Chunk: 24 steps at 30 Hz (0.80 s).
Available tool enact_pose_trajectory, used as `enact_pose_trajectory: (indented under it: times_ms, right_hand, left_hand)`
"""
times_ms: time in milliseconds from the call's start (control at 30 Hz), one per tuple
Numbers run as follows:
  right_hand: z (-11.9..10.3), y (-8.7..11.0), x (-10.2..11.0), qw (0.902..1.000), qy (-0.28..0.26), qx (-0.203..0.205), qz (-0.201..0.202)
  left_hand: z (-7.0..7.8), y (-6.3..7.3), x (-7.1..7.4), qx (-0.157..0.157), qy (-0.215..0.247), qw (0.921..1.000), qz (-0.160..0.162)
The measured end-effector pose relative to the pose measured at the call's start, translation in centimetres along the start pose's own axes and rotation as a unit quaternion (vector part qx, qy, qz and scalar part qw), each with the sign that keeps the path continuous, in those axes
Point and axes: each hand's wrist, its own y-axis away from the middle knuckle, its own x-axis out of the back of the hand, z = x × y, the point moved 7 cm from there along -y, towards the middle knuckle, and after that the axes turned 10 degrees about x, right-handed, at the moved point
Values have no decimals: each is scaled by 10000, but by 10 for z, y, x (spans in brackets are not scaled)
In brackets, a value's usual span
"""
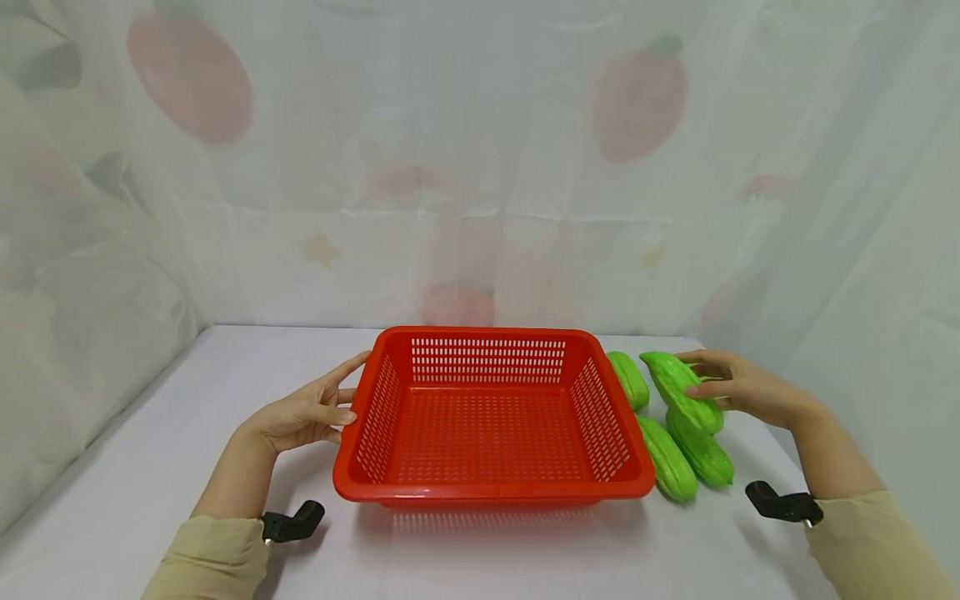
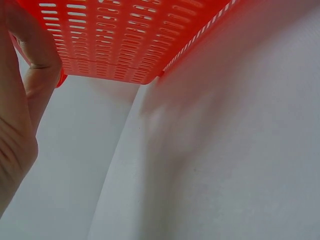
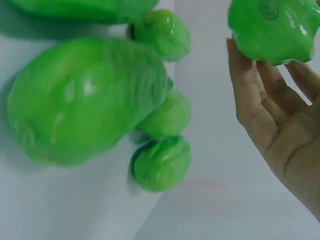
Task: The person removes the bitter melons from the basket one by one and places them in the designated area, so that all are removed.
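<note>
The red plastic basket [image 1: 491,493] has slotted sides and stands in the middle of the table, with nothing in it. At its left end my left hand [image 1: 303,414] grips the rim; in the left wrist view the fingers [image 2: 42,80] lie against the slotted wall. To the right of the basket, my right hand [image 1: 750,390] holds a bright green, ridged bitter melon [image 1: 678,387] between thumb and fingers. That melon is raised over another bitter melon [image 1: 701,450], partly covering it in the head view.
Between the held melon and the basket lie more green bitter melons, one near the front [image 1: 666,458] and one farther back [image 1: 628,380]. Several show in the right wrist view. A pale patterned curtain [image 1: 480,167] hangs behind the white table [image 1: 480,567].
</note>
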Motion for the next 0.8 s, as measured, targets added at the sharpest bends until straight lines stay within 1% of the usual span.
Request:
enact_pose_trajectory:
  times_ms: [167, 400, 633, 800]
  right_hand:
    - [14, 10, 8, 9998, -44, -212, 41]
    - [34, 20, 16, 9993, -25, -361, 24]
    - [50, 28, 18, 9987, -17, -503, -41]
    - [62, 33, 17, 9978, -142, -628, -140]
  left_hand:
    - [1, 0, 1, 26, 1, 10000, 11]
    - [1, 0, 1, 36, 21, 10000, -21]
    - [1, -1, 1, 15, 16, 10000, -43]
    - [1, 0, 1, 4, 6, 10000, -49]
